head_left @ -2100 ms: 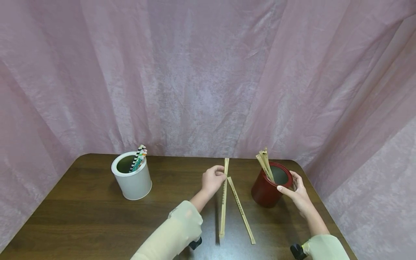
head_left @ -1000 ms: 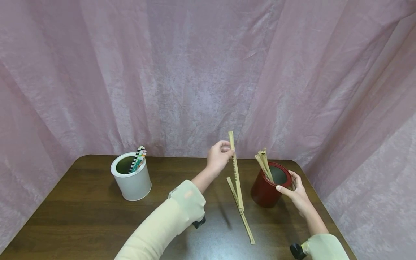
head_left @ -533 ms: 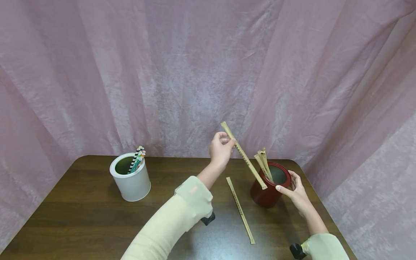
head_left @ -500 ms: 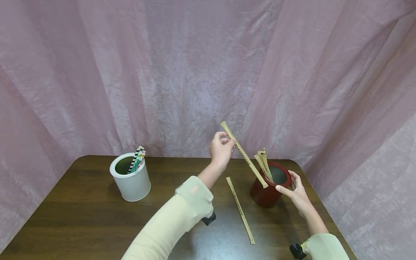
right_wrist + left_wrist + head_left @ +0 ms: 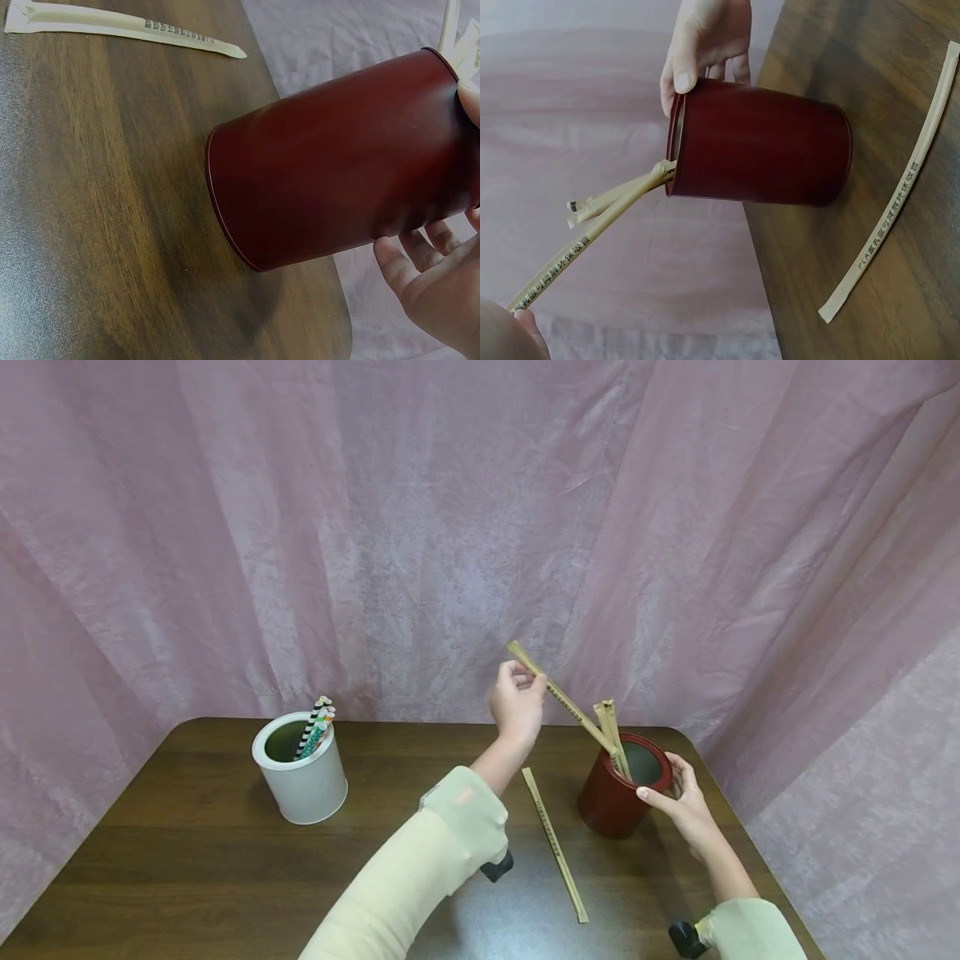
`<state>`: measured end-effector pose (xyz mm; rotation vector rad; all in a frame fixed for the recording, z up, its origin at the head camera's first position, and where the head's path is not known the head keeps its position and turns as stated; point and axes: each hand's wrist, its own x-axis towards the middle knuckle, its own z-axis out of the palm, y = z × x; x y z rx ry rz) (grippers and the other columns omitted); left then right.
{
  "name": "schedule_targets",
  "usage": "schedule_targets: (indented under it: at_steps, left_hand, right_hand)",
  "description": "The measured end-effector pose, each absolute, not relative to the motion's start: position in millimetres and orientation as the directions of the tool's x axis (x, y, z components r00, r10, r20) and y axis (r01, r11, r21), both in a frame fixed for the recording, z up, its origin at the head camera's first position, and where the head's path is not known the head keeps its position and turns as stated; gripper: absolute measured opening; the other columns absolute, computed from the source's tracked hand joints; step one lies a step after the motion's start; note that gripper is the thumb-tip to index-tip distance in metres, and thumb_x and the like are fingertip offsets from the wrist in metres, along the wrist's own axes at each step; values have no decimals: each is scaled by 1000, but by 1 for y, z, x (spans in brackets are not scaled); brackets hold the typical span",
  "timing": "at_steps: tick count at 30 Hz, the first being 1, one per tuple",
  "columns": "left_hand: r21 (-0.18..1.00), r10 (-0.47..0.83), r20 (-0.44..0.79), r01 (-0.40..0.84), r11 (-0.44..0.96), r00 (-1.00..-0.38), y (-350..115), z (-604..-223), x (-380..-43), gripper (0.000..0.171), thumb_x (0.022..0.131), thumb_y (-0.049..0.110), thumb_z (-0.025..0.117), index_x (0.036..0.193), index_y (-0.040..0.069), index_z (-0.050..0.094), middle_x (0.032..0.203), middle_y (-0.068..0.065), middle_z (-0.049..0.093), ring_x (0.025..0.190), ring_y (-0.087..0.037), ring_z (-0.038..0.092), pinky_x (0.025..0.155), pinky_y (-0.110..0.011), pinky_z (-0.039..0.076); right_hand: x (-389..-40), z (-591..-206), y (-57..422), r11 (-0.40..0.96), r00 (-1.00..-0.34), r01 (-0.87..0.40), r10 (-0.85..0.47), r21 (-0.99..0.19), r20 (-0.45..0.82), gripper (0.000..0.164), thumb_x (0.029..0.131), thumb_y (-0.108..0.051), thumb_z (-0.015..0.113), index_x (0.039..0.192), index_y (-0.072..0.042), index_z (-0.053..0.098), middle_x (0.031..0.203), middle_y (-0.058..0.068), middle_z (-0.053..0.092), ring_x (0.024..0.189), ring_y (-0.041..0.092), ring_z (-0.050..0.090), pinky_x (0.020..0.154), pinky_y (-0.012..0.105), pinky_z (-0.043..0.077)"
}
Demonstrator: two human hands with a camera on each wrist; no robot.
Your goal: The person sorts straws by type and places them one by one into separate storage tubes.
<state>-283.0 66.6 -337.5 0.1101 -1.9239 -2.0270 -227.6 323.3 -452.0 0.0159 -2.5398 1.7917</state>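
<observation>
My left hand [image 5: 517,702] pinches a paper-wrapped straw [image 5: 566,703] near its upper end and holds it slanted in the air. The straw's lower end is at the left rim of the dark red can [image 5: 611,802]; whether it is inside the mouth is hard to tell. Several wrapped straws [image 5: 606,720] lean out of the can on that side. My right hand [image 5: 693,814] grips the can from the right, thumb at the rim and fingers round the far side. In the left wrist view, another wrapped straw [image 5: 900,195] lies on the table.
At the table's left stands a white can [image 5: 311,793] holding several patterned sticks [image 5: 317,731], striped and coloured. The brown wooden table [image 5: 187,852] ends at a pink curtain [image 5: 450,543] behind.
My left hand has lifted one wrapped straw off the table, tilted it, and carried it right until its lower end reached the red can's rim. My right hand has stayed on the can.
</observation>
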Motion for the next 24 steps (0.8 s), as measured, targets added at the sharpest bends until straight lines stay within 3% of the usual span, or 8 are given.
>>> schedule_targets:
  at_steps: [14, 21, 24]
  left_hand:
    - [979, -291, 198, 175, 104, -936, 85, -351, -280, 20, 79, 10, 63, 97, 9, 54, 88, -6, 66, 75, -17, 63, 61, -21, 49]
    - [967, -275, 225, 181, 177, -935, 93, -361, -278, 16, 78, 10, 64, 92, 8, 57, 84, -5, 67, 78, -18, 63, 67, -24, 49]
    - [963, -267, 229, 179, 200, -936, 96, -365, -277, 15, 78, 12, 64, 91, 9, 57, 83, -4, 68, 76, -17, 63, 65, -24, 48]
  right_hand:
    - [-221, -444, 316, 333, -998, -59, 0, -941, 62, 84, 80, -19, 63, 140, -9, 6, 145, 21, 9, 134, 38, 6, 104, 56, 12]
    - [-225, -448, 320, 348, -1000, -19, 3, -937, 22, 86, 79, -22, 64, 140, -12, 5, 146, 18, 9, 134, 35, 7, 104, 56, 13]
    - [-224, -445, 318, 338, -1000, -23, 6, -941, 27, 85, 79, -19, 64, 140, -9, 5, 146, 19, 9, 134, 36, 6, 104, 56, 12]
